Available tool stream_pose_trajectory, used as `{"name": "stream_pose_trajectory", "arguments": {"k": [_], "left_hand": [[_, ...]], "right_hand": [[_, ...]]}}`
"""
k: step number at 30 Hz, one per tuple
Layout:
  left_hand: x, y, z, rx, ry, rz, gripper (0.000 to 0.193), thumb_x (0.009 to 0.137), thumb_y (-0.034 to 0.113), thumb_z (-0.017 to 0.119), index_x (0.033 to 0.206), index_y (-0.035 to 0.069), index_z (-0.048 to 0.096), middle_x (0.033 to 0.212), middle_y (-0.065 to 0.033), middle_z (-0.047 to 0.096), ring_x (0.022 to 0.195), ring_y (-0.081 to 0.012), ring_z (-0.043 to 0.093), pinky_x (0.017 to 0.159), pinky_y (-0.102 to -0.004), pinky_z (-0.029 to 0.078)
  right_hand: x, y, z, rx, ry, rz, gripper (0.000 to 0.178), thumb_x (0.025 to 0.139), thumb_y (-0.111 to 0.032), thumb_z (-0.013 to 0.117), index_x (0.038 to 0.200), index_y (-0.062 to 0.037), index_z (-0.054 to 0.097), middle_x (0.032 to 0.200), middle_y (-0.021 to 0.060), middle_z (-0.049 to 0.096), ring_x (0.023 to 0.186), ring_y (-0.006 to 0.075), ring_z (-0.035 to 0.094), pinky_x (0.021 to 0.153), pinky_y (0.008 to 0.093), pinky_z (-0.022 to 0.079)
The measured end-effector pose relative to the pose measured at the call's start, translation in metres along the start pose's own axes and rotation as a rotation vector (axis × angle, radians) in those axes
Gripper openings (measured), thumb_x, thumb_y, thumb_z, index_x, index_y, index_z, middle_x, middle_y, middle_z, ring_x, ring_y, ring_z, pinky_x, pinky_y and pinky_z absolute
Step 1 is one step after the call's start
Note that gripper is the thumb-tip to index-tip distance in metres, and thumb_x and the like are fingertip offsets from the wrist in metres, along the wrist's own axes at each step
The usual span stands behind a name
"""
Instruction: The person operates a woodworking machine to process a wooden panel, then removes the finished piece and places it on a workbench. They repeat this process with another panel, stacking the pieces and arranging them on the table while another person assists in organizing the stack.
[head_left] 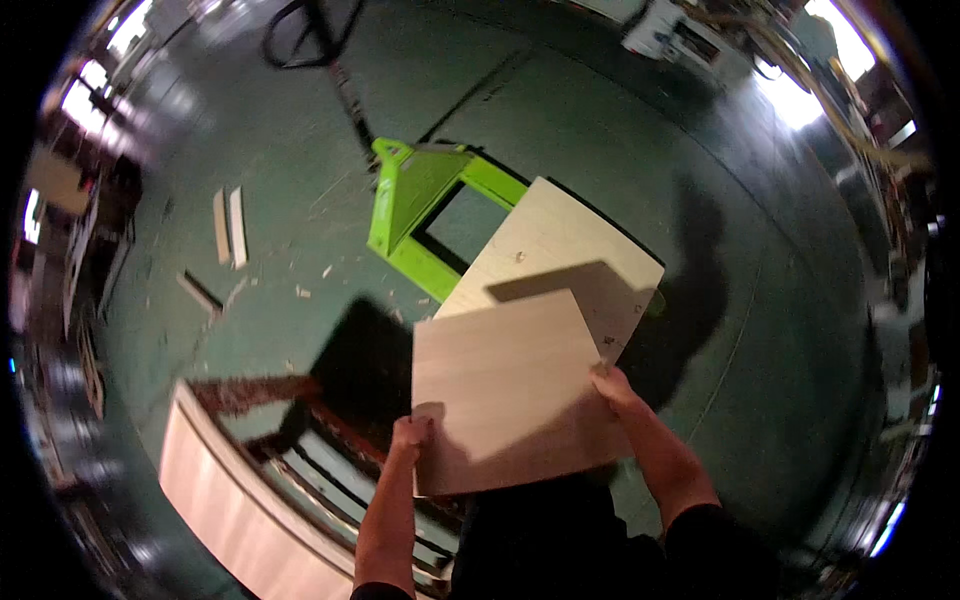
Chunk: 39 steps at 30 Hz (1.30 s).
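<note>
A square pale wooden board (510,390) is held between my two hands, in front of my body. My left hand (412,436) grips its left edge with the thumb on top. On the right edge, my right hand (612,385) is closed the same way, thumb over the face. The fingers under the board are hidden. Beyond it, a larger light wooden panel (560,235) lies across the forks of a green pallet jack (425,195). The held board overlaps the panel's near part in view and casts a shadow on it.
At lower left stands a dark, worn frame (255,393) with pale boards (235,495) on it. Thin wood strips (230,228) and small scraps lie on the green floor (290,140). A white machine (680,45) stands at the far right.
</note>
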<state>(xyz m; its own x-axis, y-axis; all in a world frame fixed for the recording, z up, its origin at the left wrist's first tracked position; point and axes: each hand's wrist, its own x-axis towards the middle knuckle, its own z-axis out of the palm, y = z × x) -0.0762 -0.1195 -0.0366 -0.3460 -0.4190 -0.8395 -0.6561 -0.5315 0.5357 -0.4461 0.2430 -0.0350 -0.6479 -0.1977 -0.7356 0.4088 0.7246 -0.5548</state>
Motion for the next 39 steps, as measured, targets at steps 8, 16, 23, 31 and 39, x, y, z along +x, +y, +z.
{"name": "stream_pose_trajectory", "arguments": {"k": [8, 16, 23, 31, 39], "left_hand": [[0.156, 0.081, 0.098, 0.559, 0.05, 0.111, 0.028, 0.084, 0.014, 0.072, 0.107, 0.003, 0.061, 0.095, -0.0095, 0.063, 0.087, -0.0186, 0.062, 0.073, -0.036, 0.052], [0.237, 0.213, 0.158, 0.901, -0.08, -0.01, 0.054, 0.079, 0.026, 0.072, 0.128, 0.011, 0.053, 0.116, -0.0151, 0.065, 0.1, -0.0272, 0.065, 0.087, -0.0424, 0.052], [0.244, 0.268, 0.192, 0.814, -0.471, -0.005, 0.048, 0.089, -0.003, 0.06, 0.131, 0.007, 0.039, 0.098, -0.015, 0.063, 0.081, -0.0221, 0.064, 0.063, -0.0348, 0.056], [0.23, 0.246, 0.28, 1.034, -1.208, 0.306, 0.049, 0.087, 0.002, 0.065, 0.131, 0.002, 0.043, 0.128, -0.0145, 0.056, 0.112, -0.0236, 0.057, 0.095, -0.0382, 0.049], [-0.107, 0.197, 0.237, 1.143, -1.751, 0.269, 0.042, 0.094, 0.006, 0.063, 0.133, 0.006, 0.05, 0.11, -0.004, 0.056, 0.094, -0.0129, 0.054, 0.089, -0.033, 0.044]], "right_hand": [[0.072, 0.11, -0.002, -0.179, 0.234, 0.414, 0.063, 0.085, -0.041, 0.066, 0.122, 0.0094, 0.061, 0.13, 0.026, 0.058, 0.12, 0.0404, 0.058, 0.093, 0.0487, 0.05], [0.055, 0.078, 0.037, 0.261, 0.389, 0.701, 0.06, 0.083, -0.041, 0.069, 0.113, 0.0102, 0.066, 0.113, 0.0276, 0.068, 0.1, 0.0374, 0.067, 0.083, 0.0482, 0.052], [-0.072, 0.011, 0.049, 0.496, 0.449, 0.914, 0.071, 0.089, -0.048, 0.064, 0.13, 0.0092, 0.058, 0.133, 0.0296, 0.059, 0.122, 0.0429, 0.06, 0.103, 0.0487, 0.046], [-0.33, -0.055, 0.164, 0.788, 1.019, 1.164, 0.064, 0.091, -0.054, 0.06, 0.118, 0.0036, 0.064, 0.117, 0.029, 0.067, 0.112, 0.0412, 0.064, 0.093, 0.0468, 0.051], [-0.533, -0.16, 0.419, 1.315, 1.878, 1.248, 0.052, 0.096, -0.043, 0.057, 0.109, 0.0072, 0.062, 0.104, 0.0294, 0.068, 0.098, 0.0389, 0.066, 0.088, 0.0467, 0.05]]}}
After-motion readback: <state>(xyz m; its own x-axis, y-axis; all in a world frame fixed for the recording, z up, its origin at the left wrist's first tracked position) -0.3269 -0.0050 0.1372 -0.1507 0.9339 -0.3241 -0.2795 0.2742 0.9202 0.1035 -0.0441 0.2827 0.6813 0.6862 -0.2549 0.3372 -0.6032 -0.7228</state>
